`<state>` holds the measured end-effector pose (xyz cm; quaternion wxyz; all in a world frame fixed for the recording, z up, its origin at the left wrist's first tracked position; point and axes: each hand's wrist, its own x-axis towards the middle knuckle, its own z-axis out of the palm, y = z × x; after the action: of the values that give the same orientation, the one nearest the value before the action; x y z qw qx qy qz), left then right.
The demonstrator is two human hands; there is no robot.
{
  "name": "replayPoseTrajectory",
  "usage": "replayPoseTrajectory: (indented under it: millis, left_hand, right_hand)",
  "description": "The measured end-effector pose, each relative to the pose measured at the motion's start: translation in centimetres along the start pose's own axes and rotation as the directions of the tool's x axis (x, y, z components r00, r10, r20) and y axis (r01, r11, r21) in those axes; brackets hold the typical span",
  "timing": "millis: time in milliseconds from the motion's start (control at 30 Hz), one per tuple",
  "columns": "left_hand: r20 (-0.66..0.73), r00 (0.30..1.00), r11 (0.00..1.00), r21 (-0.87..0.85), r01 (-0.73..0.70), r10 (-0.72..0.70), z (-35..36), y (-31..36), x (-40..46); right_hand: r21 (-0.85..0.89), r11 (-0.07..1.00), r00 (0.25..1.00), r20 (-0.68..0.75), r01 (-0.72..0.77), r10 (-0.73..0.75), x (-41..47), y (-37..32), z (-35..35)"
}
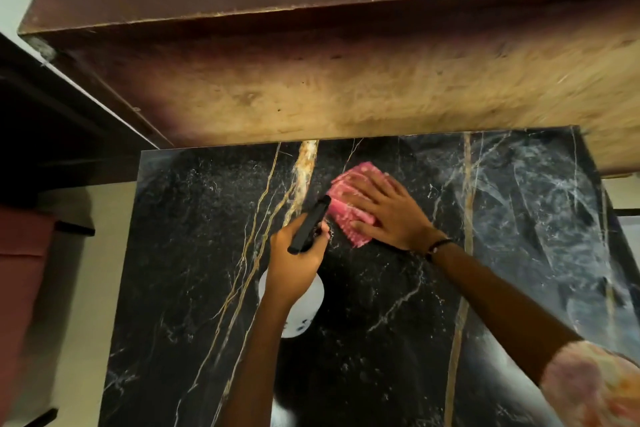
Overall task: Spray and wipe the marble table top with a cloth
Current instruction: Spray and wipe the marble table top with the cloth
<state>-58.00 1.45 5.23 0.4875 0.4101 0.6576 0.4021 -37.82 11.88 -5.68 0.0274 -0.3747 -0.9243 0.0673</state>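
Observation:
The black marble table top (381, 340), veined in gold and white, fills the lower half of the head view. A folded pink cloth (341, 206) lies flat on it near the far edge. My right hand (388, 215) presses on the cloth with straight, spread fingers. My left hand (294, 263) grips the neck of a white spray bottle (304, 308) with a black nozzle head (310, 225), held above the marble just left of the cloth, nozzle pointing toward the cloth. Fine droplets speckle the marble's left part.
A worn wooden shelf (346, 80) overhangs the table's far edge, close above the cloth. A dark cabinet (52, 135) and a reddish-brown box (20, 270) stand to the left, past a strip of pale floor (86, 305). Streaky reflections show on the marble's right side.

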Motion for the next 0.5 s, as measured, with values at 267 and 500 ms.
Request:
replayPoseTrajectory:
  millis: [267,500]
  left_hand:
    - [-0.016,1.000,0.998,-0.057,0.012,-0.013,-1.0,-0.7,-1.0]
    - [-0.040,0.999,1.000,0.007,0.019,-0.019,0.3,-1.0,-1.4]
  right_hand:
    - [0.050,0.912,0.913,0.030,-0.407,0.406,7.7,1.1,-1.0]
    - [0.081,0.996,0.999,-0.017,-0.041,0.043,8.4,-5.9,1.4]
